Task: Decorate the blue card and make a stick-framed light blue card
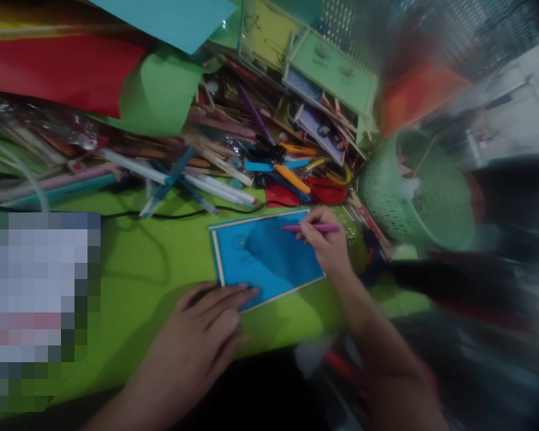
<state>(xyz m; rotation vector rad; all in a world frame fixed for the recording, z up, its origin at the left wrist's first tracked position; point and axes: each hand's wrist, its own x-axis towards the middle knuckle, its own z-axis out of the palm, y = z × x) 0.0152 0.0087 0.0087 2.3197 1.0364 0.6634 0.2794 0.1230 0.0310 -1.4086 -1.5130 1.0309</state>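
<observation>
A blue card with a pale wooden frame (264, 257) lies on the green table (152, 269), with a faint drawing near its upper left. My right hand (325, 239) pinches a pink pen (311, 228) whose tip rests on the card's upper right part. My left hand (206, 329) lies flat with fingers stretched out, its fingertips pressing the card's lower left edge.
A heap of pens, sticks and scissors (233, 161) crowds the table behind the card. Red (58, 72), green and cyan paper sheets lie at the back left. A green perforated basket (424, 191) stands at the right. Framed cards (332, 72) lean behind. A black cable (130, 214) crosses the table.
</observation>
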